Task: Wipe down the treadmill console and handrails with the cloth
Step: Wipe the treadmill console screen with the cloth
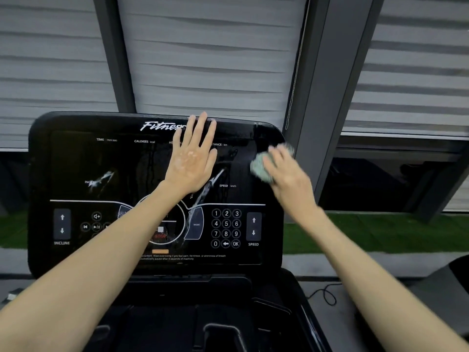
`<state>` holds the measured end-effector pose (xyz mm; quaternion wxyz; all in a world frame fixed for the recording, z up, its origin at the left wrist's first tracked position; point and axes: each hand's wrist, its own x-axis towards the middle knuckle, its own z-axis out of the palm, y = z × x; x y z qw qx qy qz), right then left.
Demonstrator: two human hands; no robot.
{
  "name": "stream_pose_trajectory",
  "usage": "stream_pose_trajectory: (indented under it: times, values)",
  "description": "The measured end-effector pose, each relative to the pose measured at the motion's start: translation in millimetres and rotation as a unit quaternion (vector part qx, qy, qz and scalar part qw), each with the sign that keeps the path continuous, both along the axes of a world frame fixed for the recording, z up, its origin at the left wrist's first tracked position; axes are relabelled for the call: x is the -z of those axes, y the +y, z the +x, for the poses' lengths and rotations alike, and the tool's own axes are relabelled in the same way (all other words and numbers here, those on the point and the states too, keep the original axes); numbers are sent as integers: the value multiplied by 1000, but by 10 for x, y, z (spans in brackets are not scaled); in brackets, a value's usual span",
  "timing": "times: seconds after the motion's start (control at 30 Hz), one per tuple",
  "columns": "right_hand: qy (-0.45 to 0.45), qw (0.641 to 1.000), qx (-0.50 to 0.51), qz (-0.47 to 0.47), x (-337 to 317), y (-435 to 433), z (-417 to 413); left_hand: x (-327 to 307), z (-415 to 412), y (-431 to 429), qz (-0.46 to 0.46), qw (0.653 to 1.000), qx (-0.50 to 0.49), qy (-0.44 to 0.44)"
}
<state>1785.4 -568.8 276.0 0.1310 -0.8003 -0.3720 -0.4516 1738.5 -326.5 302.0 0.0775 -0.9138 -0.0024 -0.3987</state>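
Note:
The black glossy treadmill console [76,161] fills the middle of the view, with a number pad, arrow keys and wet streaks on its screen. My left hand [191,158] lies flat with straight, spread fingers on the upper middle of the screen, over the printed logo. My right hand [286,171] grips a bunched pale green-grey cloth [260,166] against the console's upper right part; both are motion-blurred. No handrail can be made out clearly.
Below the console lies a dark tray area [193,301] with recesses. Grey blinds [210,59] and dark window posts [327,97] stand behind. A black cable [324,295] loops on the floor at the right, by green turf [380,232].

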Motion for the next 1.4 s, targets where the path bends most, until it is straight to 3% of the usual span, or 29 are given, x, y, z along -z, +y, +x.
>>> stream_pose_trajectory:
  times: [0.1,0.2,0.33,0.43,0.53,0.67,0.77,0.9,1.0,1.1,1.2,1.3,1.4]
  values:
    - [24,999,38,-29,-497,155,131,0,-6,2,-2,1000,4,-1]
    - [10,999,34,-12,-390,156,16,4,-2,11,-3,1000,6,-4]
    - [28,999,-14,-6,658,-55,-429,11,9,12,-10,1000,8,-10]
    - [52,995,-41,-75,1507,-334,-863,27,10,-1,-10,1000,7,-10]
    - [45,988,-41,-139,1766,-485,-970,30,9,-4,-3,1000,0,-12]
    - [2,996,-58,-62,1192,-305,-738,37,6,0,0,1000,-7,-10]
    - [-4,1000,-13,13,511,-95,-331,22,8,6,-2,1000,-4,-8]
    - [29,998,40,-27,-321,149,161,4,-1,0,-4,1000,-2,-4]
    - [53,998,40,-23,-499,248,139,3,-7,0,-8,1000,0,-1]
    - [35,999,10,-6,-44,154,-74,6,-2,19,-10,1000,5,0]
    - [40,998,-38,-15,825,-82,-449,15,4,21,-11,1000,3,0]
    - [94,985,-27,-141,1601,-377,-866,22,12,22,-7,1000,1,0]
    - [86,974,-27,-210,1734,-502,-923,13,12,21,-4,1000,-3,1]
